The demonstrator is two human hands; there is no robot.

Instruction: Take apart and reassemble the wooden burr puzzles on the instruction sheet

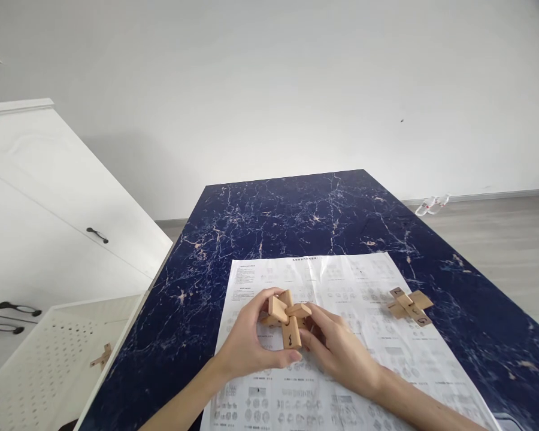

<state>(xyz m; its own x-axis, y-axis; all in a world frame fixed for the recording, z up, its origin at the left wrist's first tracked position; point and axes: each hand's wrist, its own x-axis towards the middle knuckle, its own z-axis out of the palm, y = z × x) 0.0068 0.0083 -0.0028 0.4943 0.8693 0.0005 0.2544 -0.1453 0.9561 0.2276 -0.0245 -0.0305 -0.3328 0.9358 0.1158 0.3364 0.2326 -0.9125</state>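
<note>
Over the middle of a printed instruction sheet [341,335], a wooden burr puzzle [290,332] of crossed sticks is held between both hands. My left hand [251,335] curves around its left side, thumb under the lower end of a marked upright stick and fingers at the back. From the right, my right hand [335,344] grips the puzzle with its fingertips, closed on a stick; part of that grip is hidden. A second wooden cross puzzle [409,306], with handwritten marks, lies at the sheet's right edge.
The sheet lies on a dark blue marbled table [278,215]. Left of it are a white cabinet [63,197] and a white perforated chair [40,365] with a small wooden piece [101,357] on it. Clear slippers [432,205] lie on the floor by the wall.
</note>
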